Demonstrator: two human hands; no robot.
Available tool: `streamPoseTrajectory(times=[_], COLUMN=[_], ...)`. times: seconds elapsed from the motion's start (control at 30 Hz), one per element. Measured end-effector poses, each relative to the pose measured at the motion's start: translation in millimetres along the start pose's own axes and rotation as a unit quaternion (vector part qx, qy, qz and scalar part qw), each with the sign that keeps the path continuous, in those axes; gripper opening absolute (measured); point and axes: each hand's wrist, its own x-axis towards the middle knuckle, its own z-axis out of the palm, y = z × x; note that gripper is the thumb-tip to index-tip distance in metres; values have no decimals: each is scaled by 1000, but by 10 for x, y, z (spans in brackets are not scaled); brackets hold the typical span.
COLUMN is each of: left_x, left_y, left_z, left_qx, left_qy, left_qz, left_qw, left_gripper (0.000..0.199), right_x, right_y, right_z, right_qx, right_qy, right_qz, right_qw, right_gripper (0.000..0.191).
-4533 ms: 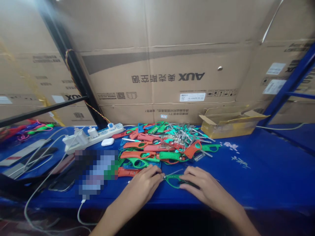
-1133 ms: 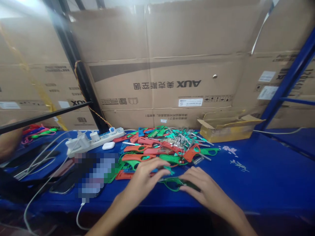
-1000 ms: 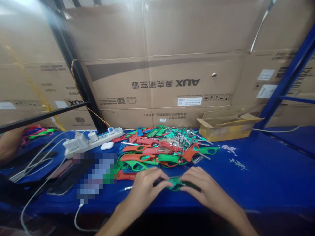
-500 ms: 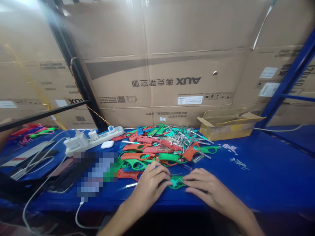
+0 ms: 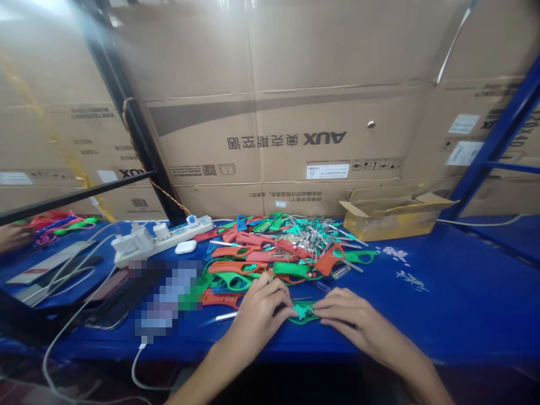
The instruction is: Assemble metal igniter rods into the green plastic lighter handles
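Observation:
Between my hands, near the front edge of the blue table, lies a green plastic lighter shell [image 5: 304, 319] with a teal part on it. My left hand [image 5: 270, 301] is closed at its left end, thumb and fingers against the teal part. My right hand [image 5: 343, 312] pinches the shell's right end with its fingertips. Just beyond is a pile of orange, red and green lighter shells [image 5: 240, 268], and behind them a heap of teal parts with metal pieces [image 5: 314, 233]. A metal tube [image 5: 226, 316] sticks out beside my left wrist.
An open cardboard box [image 5: 392, 216] stands at the back right, with small pink pieces [image 5: 395, 254] before it. A white power strip [image 5: 185, 230], cables and phones occupy the left. Another person's hand [image 5: 14, 237] is at the far left.
The other person's hand has come into view at the far left. My left thumb has shifted slightly over the teal part. The camera view has moved slightly.

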Motion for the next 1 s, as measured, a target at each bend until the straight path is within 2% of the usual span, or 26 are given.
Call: streamPoseTrajectory(times=[0.1,0.23,0.4,0.57,0.7,1.0], left_x=[26,84,110,78,53,-7], left_y=[-3,-7,-17,-26,-25,18], left_z=[-22,-57,-52,-23,-16,6], left_qx=[22,-22,-30,59,68,112], left_qy=[-18,-47,-51,-21,-11,9], left_qz=[3,-20,-30,0,2,48], left_qw=[1000,998,998,998,998,992], left_gripper=[15,14,13,12,18,7], right_x=[0,7,14,4,1,0], right_y=[10,5,-6,18,13,-17], right_z=[5,0,-9,2,-3,-25], right_qx=[5,17,14,17,18,15], right_qy=[0,3,4,7,4,-12], right_qz=[-5,-15,-18,-12,-5,6], right_qw=[1000,1000,1000,1000,1000,1000], right_gripper=[21,21,21,22,21,21])
